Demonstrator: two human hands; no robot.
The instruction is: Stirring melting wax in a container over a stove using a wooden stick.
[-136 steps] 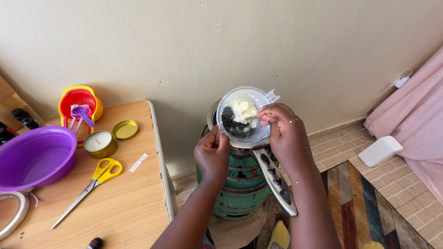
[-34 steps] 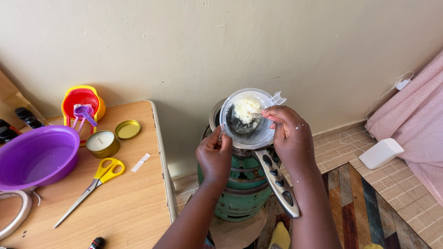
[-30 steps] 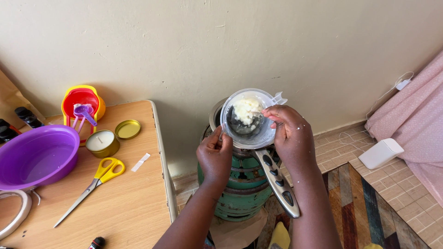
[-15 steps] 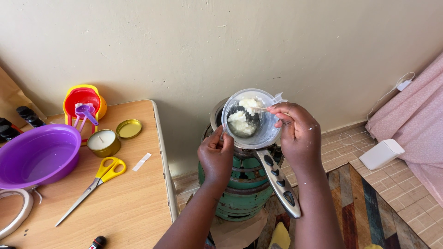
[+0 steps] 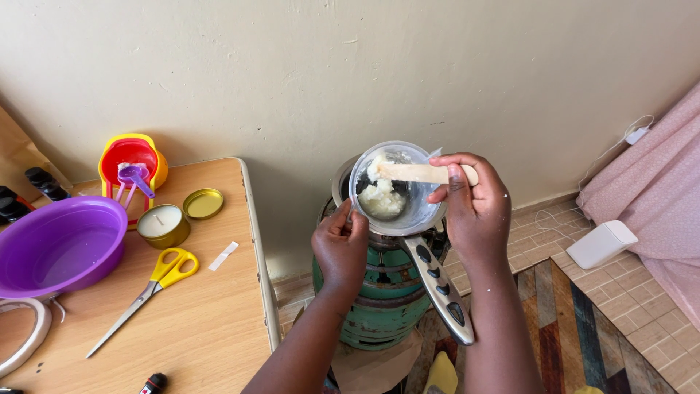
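From the head camera: a clear plastic cup (image 5: 397, 188) up over a pan on a green stove (image 5: 379, 292), at 12 o'clock from both wrists. Left hand (image 5: 340, 244) closed, pinching the cup's rim at 8 o'clock. Right hand (image 5: 472, 208) closed round a flat wooden stick (image 5: 419, 173). Half a second ago only a thin bit of stick showing, tip down in the white lumpy stuff (image 5: 379, 193); now lifted and lying flat across the cup's top at 1 o'clock, wide face up. Lump slid lower too, from the far wall toward 7 o'clock. Looks like a pause in the stirring, with lumps not melted yet. Long silver pan handle (image 5: 437, 288) pointing to 5 o'clock. On the counter (image 5: 204, 321) at 9 o'clock: yellow scissors (image 5: 149, 284), gold candle tin (image 5: 162, 225), purple bowl (image 5: 58, 248).
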